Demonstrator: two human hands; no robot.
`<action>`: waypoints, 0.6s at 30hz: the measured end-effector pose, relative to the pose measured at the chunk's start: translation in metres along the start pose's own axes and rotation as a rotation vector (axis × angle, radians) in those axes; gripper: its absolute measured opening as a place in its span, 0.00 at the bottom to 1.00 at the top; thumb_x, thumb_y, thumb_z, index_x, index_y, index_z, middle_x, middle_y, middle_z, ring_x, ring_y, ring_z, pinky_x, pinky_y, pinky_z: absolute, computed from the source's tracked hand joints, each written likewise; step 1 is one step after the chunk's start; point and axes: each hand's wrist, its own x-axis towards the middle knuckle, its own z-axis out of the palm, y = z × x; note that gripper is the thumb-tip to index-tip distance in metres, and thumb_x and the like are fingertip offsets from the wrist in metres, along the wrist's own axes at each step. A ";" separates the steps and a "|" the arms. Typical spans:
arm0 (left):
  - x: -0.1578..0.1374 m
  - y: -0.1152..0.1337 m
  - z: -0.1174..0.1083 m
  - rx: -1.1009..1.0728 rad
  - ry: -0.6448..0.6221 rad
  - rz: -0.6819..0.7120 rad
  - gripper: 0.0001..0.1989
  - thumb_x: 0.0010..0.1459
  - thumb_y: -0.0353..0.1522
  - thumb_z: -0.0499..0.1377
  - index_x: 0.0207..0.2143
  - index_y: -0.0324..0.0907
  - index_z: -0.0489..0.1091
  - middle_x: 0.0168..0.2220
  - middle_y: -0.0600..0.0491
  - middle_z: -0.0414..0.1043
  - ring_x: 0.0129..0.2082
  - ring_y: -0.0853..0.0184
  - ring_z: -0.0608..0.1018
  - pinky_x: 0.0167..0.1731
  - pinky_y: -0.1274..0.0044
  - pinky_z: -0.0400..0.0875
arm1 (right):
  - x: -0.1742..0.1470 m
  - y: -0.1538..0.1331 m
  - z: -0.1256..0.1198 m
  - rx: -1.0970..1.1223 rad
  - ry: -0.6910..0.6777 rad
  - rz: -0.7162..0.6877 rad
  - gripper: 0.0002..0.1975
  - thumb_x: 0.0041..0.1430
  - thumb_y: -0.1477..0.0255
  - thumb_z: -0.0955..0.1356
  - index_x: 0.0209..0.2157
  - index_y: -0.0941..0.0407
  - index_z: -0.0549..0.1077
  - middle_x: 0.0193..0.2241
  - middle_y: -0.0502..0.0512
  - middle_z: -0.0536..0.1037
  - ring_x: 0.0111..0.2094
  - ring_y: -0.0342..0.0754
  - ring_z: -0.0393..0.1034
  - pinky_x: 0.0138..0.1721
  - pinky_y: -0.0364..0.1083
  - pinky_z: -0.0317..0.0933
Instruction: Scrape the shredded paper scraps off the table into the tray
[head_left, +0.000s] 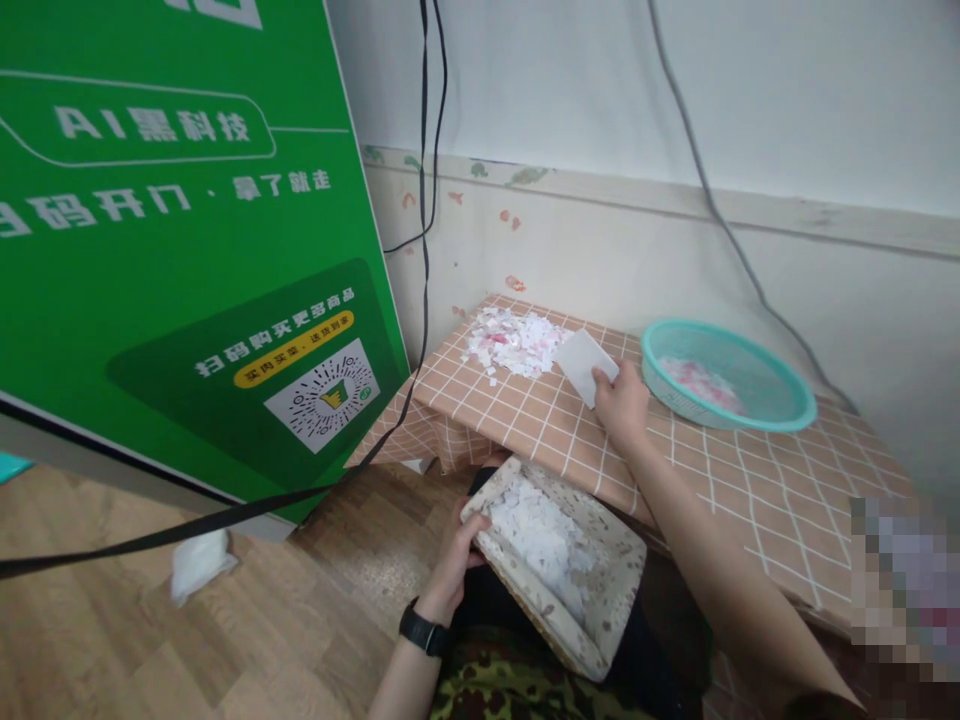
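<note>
In the head view, the right hand (624,402) pinches a card (584,364), its far end beside scraps (517,343) on the counter (517,413). A basket (776,385) stands just right of that hand. The left hand (451,553) is clamped on the rim of a tray (616,545) holding white bits.

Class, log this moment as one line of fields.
left hand: holds speckled box of scraps | right hand: holds white card beside scrap pile | teal basket: on checked cloth
</note>
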 end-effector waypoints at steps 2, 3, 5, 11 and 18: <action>-0.002 -0.001 0.003 0.001 -0.007 0.013 0.25 0.50 0.40 0.63 0.51 0.44 0.70 0.44 0.48 0.79 0.42 0.56 0.80 0.34 0.70 0.76 | 0.010 0.001 0.001 -0.036 -0.053 -0.027 0.21 0.64 0.59 0.61 0.47 0.59 0.74 0.36 0.68 0.80 0.36 0.61 0.72 0.37 0.53 0.60; -0.002 -0.002 0.003 0.005 0.003 0.014 0.25 0.50 0.40 0.63 0.51 0.44 0.70 0.44 0.48 0.79 0.41 0.56 0.80 0.33 0.71 0.76 | 0.015 0.003 0.000 -0.044 -0.073 -0.044 0.20 0.64 0.59 0.61 0.45 0.58 0.75 0.35 0.67 0.80 0.35 0.61 0.72 0.36 0.52 0.60; -0.001 -0.003 0.004 0.010 0.029 0.007 0.26 0.50 0.41 0.64 0.51 0.43 0.70 0.43 0.48 0.79 0.41 0.55 0.81 0.32 0.71 0.76 | 0.027 0.008 -0.003 -0.035 -0.085 -0.087 0.21 0.64 0.57 0.61 0.43 0.58 0.76 0.33 0.66 0.80 0.34 0.60 0.72 0.35 0.51 0.60; 0.005 -0.007 0.000 0.009 0.106 -0.024 0.31 0.47 0.44 0.66 0.53 0.43 0.70 0.43 0.47 0.80 0.42 0.52 0.81 0.33 0.69 0.78 | 0.059 0.010 -0.015 0.051 -0.236 -0.329 0.19 0.64 0.61 0.63 0.48 0.56 0.77 0.34 0.61 0.82 0.33 0.56 0.73 0.36 0.49 0.60; 0.015 -0.009 -0.005 0.049 0.187 -0.080 0.29 0.44 0.45 0.66 0.48 0.44 0.72 0.35 0.49 0.79 0.35 0.54 0.80 0.28 0.70 0.74 | 0.094 -0.019 -0.044 -0.104 -0.389 -0.523 0.11 0.63 0.69 0.64 0.41 0.54 0.78 0.31 0.58 0.81 0.31 0.53 0.72 0.33 0.48 0.55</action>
